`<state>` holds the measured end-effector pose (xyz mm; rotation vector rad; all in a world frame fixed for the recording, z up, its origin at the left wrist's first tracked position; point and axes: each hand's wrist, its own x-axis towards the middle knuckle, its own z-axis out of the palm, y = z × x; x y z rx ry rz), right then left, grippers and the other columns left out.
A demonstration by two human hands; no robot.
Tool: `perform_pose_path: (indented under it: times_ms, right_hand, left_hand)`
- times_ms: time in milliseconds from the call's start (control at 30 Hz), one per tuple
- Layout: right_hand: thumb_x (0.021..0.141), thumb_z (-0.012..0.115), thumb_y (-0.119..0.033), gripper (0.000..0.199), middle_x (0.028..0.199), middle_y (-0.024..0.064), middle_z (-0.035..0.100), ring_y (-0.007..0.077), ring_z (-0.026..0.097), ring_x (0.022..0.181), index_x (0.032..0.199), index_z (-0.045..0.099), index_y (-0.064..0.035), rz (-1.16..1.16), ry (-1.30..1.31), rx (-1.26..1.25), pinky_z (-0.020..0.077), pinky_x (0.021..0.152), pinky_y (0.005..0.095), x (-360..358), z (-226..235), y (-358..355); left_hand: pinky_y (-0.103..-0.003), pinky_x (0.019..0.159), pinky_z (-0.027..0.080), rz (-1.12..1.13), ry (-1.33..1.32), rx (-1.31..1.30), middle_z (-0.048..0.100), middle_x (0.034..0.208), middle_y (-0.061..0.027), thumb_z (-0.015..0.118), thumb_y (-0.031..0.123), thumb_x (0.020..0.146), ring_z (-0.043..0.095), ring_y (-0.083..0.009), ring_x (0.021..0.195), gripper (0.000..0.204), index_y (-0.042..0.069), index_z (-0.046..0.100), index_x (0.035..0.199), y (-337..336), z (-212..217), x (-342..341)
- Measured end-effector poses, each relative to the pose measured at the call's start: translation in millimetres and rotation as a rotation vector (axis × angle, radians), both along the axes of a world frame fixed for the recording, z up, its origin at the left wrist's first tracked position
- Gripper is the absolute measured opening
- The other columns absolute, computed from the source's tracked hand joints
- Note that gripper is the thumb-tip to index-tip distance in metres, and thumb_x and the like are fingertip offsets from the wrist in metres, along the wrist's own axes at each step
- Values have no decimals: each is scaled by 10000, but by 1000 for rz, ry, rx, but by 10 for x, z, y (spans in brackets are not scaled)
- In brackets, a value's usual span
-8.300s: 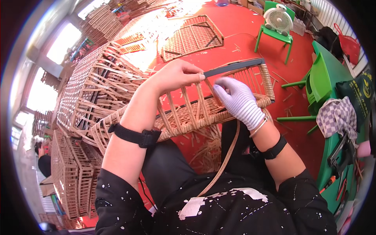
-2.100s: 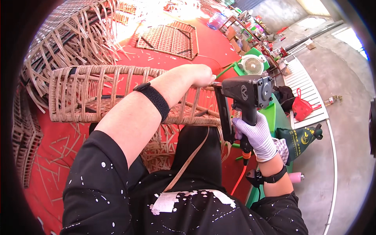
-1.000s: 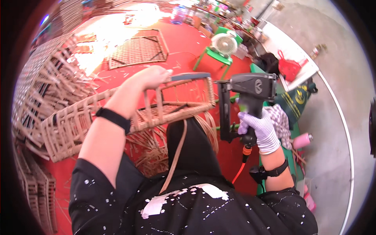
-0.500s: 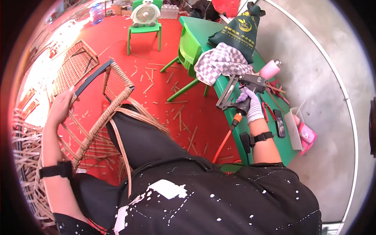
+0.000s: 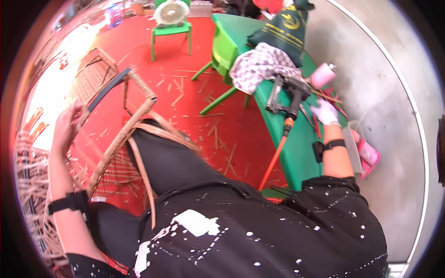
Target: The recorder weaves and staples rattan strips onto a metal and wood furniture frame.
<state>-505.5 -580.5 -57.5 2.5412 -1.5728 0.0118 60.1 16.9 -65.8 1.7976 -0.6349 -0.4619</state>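
My left hand (image 5: 66, 128) grips the side rail of a woven rattan chair frame (image 5: 121, 139) that leans across my lap, its dark top bar (image 5: 109, 89) pointing away from me. My right hand (image 5: 325, 112), in a white glove, rests on the green table (image 5: 296, 153) just right of a black pneumatic nail gun (image 5: 286, 94). The gun lies on the table by itself, and its orange hose (image 5: 276, 155) trails down toward my knee. Thin red-handled tools (image 5: 334, 103) lie by the gloved fingers; whether the fingers hold one is unclear.
A checked cloth (image 5: 263, 69), a dark green bag (image 5: 283, 31) and a pink can (image 5: 322, 75) sit on the table. A pink box (image 5: 369, 155) lies beside it. A green chair with a fan (image 5: 170, 19) stands behind. Rattan frames (image 5: 28, 185) are stacked at left. Scraps litter the red floor (image 5: 204, 120).
My right hand has set the nail gun down on the green table and moved right of it. My view swung right; the left hand still holds the frame.
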Motion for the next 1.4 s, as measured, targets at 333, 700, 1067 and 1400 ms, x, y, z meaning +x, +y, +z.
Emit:
perform_pose_path:
  times_ms: [333,700,1067,1400]
  right_hand:
    - [607,736,-658,846,978,246,673,333,682,860,966,664,105,-365,296,384,530,788,415,-955,-100,-153]
    - [733,574,-262,477,1116,277,629,389,589,1105,1117,635,15,-496,-180,-48,470,908,425,-869,-615,40]
    - [798,707,-44,698,1142,107,521,205,538,1005,1385,336,21,473,-1198,-165,453,906,352,886,-234,-233]
    - [666,736,-56,493,928,112,547,305,587,884,1110,529,-109,1323,-489,76,496,759,392,3537,492,2522]
  left_hand:
    - [-326,865,493,-30,-175,76,689,1032,-116,456,482,976,635,-188,967,534,9,678,1091,-314,413,-578]
    - [-326,861,502,-39,-192,-13,705,964,-134,500,495,952,660,-193,943,529,18,710,1042,-218,331,-509]
    - [-325,826,503,-62,-199,-10,710,934,-105,492,519,946,654,-176,908,523,60,733,1017,-221,360,-515]
    - [-328,790,499,-34,-259,22,702,943,-84,465,497,961,639,-167,932,502,82,746,984,-255,380,-522]
